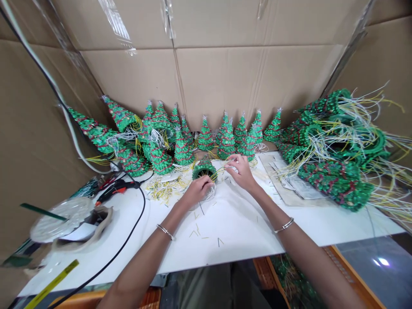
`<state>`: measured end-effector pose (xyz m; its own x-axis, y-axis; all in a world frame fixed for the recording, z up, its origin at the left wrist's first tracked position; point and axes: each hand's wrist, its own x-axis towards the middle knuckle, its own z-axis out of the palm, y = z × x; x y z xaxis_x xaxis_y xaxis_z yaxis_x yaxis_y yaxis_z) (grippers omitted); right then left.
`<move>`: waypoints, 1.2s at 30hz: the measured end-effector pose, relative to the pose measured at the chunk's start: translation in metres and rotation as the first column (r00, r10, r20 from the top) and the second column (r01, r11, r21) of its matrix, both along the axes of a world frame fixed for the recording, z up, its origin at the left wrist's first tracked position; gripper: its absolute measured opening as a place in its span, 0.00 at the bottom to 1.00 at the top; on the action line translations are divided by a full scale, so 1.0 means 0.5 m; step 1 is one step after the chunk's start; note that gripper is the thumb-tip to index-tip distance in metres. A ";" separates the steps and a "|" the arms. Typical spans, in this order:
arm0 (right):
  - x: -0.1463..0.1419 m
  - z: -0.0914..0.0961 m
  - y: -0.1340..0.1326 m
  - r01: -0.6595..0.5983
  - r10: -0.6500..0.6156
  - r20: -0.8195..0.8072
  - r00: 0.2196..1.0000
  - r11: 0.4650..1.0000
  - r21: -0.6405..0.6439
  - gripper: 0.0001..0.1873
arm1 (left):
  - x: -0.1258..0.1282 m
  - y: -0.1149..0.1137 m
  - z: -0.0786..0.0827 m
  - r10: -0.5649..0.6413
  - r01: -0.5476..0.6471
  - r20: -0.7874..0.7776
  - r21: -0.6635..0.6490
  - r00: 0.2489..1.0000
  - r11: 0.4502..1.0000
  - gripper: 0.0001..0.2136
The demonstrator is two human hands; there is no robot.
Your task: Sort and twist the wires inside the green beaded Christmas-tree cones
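In front of me a small green Christmas tree point(205, 164) lies on its side, its hollow base facing me. Yellow and white wires come out of that opening. My left hand point(198, 189) is closed on the wires just below the base, and a loop of white wire point(210, 193) hangs beside its fingers. To the right of the tree, my right hand point(240, 169) pinches the yellow wires point(220, 171), which stretch between the two hands. The wire ends at the right fingertips are too small to make out clearly.
Several upright trees point(226, 143) line the cardboard wall. Bundled trees with long wires point(341, 133) crowd the right. Wire clippings point(162, 189) lie left of my hands. A glue gun point(117, 189), its black cord point(140, 214) and a plastic lid point(61, 221) are farther left.
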<state>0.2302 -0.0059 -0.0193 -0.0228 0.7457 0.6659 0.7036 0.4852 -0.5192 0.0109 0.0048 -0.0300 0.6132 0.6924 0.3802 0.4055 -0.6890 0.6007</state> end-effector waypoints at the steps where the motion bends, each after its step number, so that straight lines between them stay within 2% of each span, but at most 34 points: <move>1: -0.004 -0.006 0.002 -0.005 0.005 -0.003 1.000 1.000 -0.016 0.10 | 0.000 0.001 -0.001 -0.003 0.003 -0.004 0.006 1.000 1.000 0.10; 5: -0.015 -0.018 0.009 -0.040 0.038 -0.086 0.996 0.999 -0.015 0.11 | 0.001 0.003 -0.001 -0.017 0.017 -0.013 0.022 1.000 1.000 0.10; 10: -0.011 -0.013 0.008 -0.036 0.042 -0.174 0.984 0.999 0.038 0.10 | 0.005 -0.001 0.005 -0.011 0.011 -0.003 0.018 1.000 1.000 0.10; 12: 0.001 -0.006 0.008 0.002 0.014 -0.248 0.969 0.998 0.063 0.12 | 0.003 -0.003 0.007 -0.006 0.006 -0.003 0.016 1.000 1.000 0.10; 15: 0.017 0.008 0.004 0.127 -0.083 -0.383 0.920 0.988 0.090 0.13 | -0.003 -0.003 0.008 0.006 -0.006 0.004 0.011 1.000 1.000 0.10; 17: 0.016 0.014 -0.004 0.131 -0.091 -0.341 0.936 0.987 0.095 0.10 | -0.006 -0.002 0.007 0.014 -0.014 0.011 0.008 1.000 1.000 0.10; 22: -0.019 0.011 -0.021 -0.020 0.024 -0.061 0.998 0.998 0.059 0.08 | -0.006 0.005 0.002 0.001 -0.001 -0.003 0.020 1.000 1.000 0.11; 26: -0.034 0.000 -0.020 -0.040 0.041 -0.023 0.999 0.997 0.066 0.09 | -0.005 0.005 0.002 -0.008 0.008 -0.012 0.023 1.000 1.000 0.11; 32: -0.023 0.002 -0.012 -0.036 0.053 -0.174 0.983 0.994 0.103 0.13 | -0.001 0.002 0.003 -0.025 0.025 -0.018 0.023 1.000 0.999 0.11; 36: 0.010 0.017 -0.007 0.131 -0.065 -0.404 0.912 0.982 0.138 0.16 | -0.008 0.002 0.000 -0.009 0.010 -0.026 0.026 1.000 1.000 0.11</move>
